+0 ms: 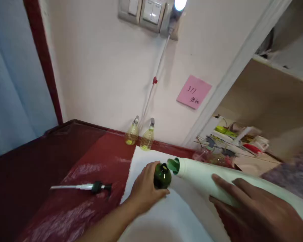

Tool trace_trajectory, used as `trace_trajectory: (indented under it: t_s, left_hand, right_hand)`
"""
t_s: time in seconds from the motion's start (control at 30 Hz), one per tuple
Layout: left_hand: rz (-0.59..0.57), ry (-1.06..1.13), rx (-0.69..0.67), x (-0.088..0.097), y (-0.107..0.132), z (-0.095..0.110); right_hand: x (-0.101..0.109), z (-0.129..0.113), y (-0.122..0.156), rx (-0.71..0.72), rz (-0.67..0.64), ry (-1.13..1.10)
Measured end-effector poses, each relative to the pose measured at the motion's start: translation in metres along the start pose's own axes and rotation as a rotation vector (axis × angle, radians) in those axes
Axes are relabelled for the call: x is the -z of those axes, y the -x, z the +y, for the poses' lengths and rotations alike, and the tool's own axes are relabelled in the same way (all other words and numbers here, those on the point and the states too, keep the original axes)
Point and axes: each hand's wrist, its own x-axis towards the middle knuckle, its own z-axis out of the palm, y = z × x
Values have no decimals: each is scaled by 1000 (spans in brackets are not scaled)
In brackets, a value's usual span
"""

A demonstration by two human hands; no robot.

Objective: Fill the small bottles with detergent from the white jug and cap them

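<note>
My left hand (pixel 147 186) is wrapped round a dark green, shiny bottle (pixel 163 176) with a small open neck, held upright over a white cloth or paper (pixel 143 161). In my right hand (pixel 260 205) is a large pale green bottle (pixel 204 173), tipped nearly flat with its open mouth towards the dark bottle. Something green (pixel 172 164) juts from that mouth beside the dark bottle's neck; I cannot tell whether it is liquid or a spout. The two bottles look close but apart. A pump head (pixel 97 187) with a long white tube lies to the left.
Two small clear yellowish bottles (pixel 147 137) stand against the wall at the back of the dark red table (pixel 91 168). A white cable (pixel 154 80) hangs from the socket. At right is a shelf (pixel 247 161) with mixed items; a blue curtain (pixel 12 87) hangs at left.
</note>
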Motion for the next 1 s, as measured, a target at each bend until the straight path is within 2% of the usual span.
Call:
trace_trajectory:
  t_s: [0.23,0.53,1.0]
  left_hand:
    - [-10,21,-31,4,-7,-3]
    - [-9,23,-42,3,-6,-3]
    - [-11,17,-32,4,-6,-4]
  right_hand:
    - [1,0,-2,5,-21,6]
    - [-8,-1,13,-91,-20,-20]
    - [-3,3,20,-75,-43,-19]
